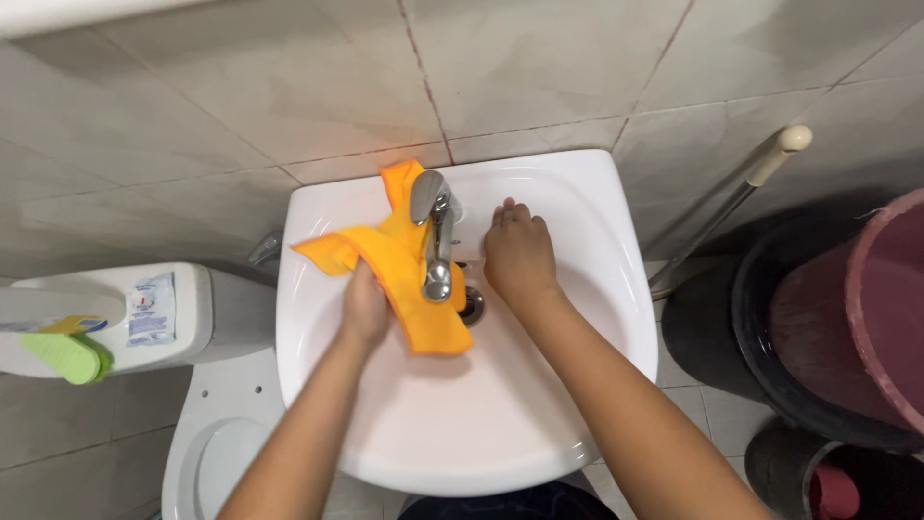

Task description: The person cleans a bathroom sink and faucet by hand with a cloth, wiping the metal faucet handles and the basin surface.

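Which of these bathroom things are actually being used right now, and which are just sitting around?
In use:
- orange cloth, gripped by the left hand
- chrome tap, with the cloth draped around it
- white basin, where the right hand rests beside the tap

Lying about:
- toilet with green brush on its tank
- pink bucket
- cream-tipped handle leaning on the wall

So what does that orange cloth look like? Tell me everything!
The orange cloth is bright, soft-looking fabric, folded and crumpled. It wraps around the shiny metal tap at the back of the white sink, one end sticking out to the left, another hanging into the basin. The left hand grips it from below. The right hand rests on the sink, apart from it.
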